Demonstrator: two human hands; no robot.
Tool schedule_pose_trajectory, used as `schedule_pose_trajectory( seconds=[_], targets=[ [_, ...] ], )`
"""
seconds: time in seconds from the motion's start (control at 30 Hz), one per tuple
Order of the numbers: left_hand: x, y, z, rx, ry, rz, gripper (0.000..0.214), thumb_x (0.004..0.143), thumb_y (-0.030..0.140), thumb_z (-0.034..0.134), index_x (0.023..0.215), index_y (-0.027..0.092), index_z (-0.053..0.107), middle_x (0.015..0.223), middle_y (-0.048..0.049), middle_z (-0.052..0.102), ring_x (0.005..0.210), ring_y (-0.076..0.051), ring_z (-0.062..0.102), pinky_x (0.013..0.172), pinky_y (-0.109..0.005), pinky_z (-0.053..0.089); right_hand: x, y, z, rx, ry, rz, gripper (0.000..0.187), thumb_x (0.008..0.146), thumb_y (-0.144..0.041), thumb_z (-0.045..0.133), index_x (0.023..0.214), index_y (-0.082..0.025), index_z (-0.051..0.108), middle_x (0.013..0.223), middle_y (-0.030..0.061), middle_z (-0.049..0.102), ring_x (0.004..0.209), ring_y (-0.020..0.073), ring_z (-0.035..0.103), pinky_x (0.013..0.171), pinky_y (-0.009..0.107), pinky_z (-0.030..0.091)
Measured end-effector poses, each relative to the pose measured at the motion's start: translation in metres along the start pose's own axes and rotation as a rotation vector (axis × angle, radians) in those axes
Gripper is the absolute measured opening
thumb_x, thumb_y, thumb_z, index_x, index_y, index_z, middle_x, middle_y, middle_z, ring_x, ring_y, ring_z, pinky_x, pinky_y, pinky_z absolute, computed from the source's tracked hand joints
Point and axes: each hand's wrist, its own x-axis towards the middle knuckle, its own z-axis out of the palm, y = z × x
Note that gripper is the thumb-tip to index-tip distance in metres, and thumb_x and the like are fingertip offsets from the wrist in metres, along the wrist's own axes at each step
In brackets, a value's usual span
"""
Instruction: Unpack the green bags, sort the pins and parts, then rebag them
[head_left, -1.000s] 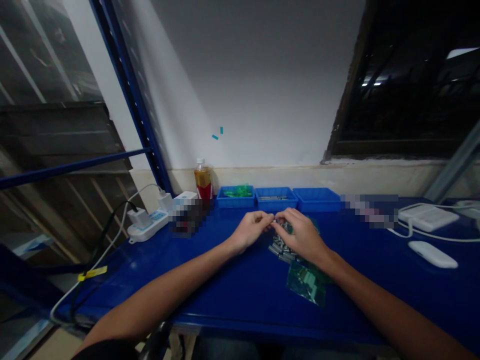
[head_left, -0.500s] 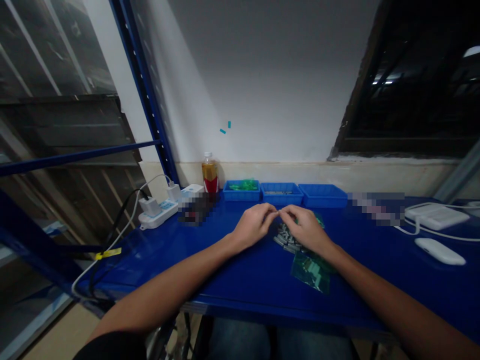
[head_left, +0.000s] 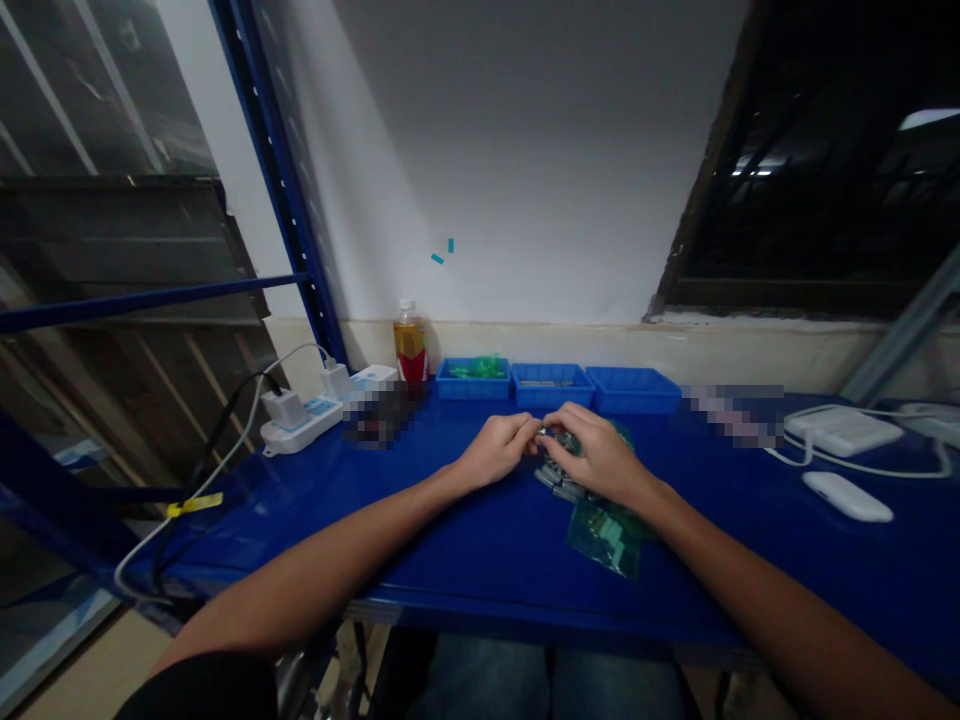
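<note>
The fingers (head_left: pixel 523 432) of my left hand (head_left: pixel 486 454) are pressing together at the tips and pinching a small bright piece (head_left: pixel 542 431); the thumb and index finger of my right hand (head_left: pixel 601 458) are curving in from the opposite side and pinching the same piece, whose exact form is too small to tell. Below and just beside my right hand, a pile of short metal parts (head_left: pixel 555 484) is lying on the blue desk (head_left: pixel 450 570), partly hidden by that hand. A green transparent bag (head_left: pixel 604 540) is lying flat on my side of the pile. Beyond my hands, three blue trays are standing in a row near the wall: the left tray (head_left: pixel 472 391) is holding green material, the middle tray (head_left: pixel 553 398) is holding slender metallic parts, and the right tray (head_left: pixel 634 400) is completing the row. Left of the trays, a bottle (head_left: pixel 411 350) is standing upright; farther left, a white power strip (head_left: pixel 300 432) is carrying plugs. At far right, a white rounded case (head_left: pixel 847 497) is lying near a white cabled device (head_left: pixel 847 430).
</note>
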Motion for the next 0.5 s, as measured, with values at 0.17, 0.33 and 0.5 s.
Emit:
schedule_pose_trajectory(
  seconds=[0.17, 0.33, 0.5],
  targets=[
    [0.009, -0.014, 0.001, 0.164, -0.040, 0.005, 0.034, 0.096, 0.032, 0.029, 0.092, 0.016, 0.058, 0.089, -0.0054, 0.065, 0.084, -0.016, 0.060, 0.077, -0.025, 0.045, 0.007, 0.025, -0.008, -0.177, -0.001, 0.095, 0.013, 0.084, -0.030, 0.051, 0.079, -0.019, 0.058, 0.078, 0.0047, 0.060, 0.080, 0.0196, 0.056, 0.073, 0.031, 0.043],
    [0.028, -0.042, 0.005, 0.382, -0.098, 0.007, 0.040, 0.086, 0.023, 0.050, 0.126, 0.020, 0.048, 0.120, -0.0113, 0.053, 0.111, -0.025, 0.050, 0.094, -0.037, 0.040, 0.026, 0.100, -0.022, -0.403, -0.038, 0.419, 0.022, 0.083, -0.034, 0.050, 0.080, -0.016, 0.062, 0.087, 0.0102, 0.065, 0.087, 0.0226, 0.058, 0.077, 0.032, 0.042],
    [0.045, -0.048, 0.009, 0.516, -0.207, 0.057, 0.039, 0.089, 0.029, 0.046, 0.127, 0.030, 0.047, 0.121, -0.0081, 0.054, 0.109, -0.027, 0.051, 0.085, -0.041, 0.044, 0.045, 0.158, -0.029, -0.472, -0.090, 0.563, 0.022, 0.080, -0.028, 0.052, 0.087, -0.013, 0.066, 0.094, 0.0139, 0.067, 0.093, 0.0239, 0.059, 0.079, 0.031, 0.041]
  ],
)
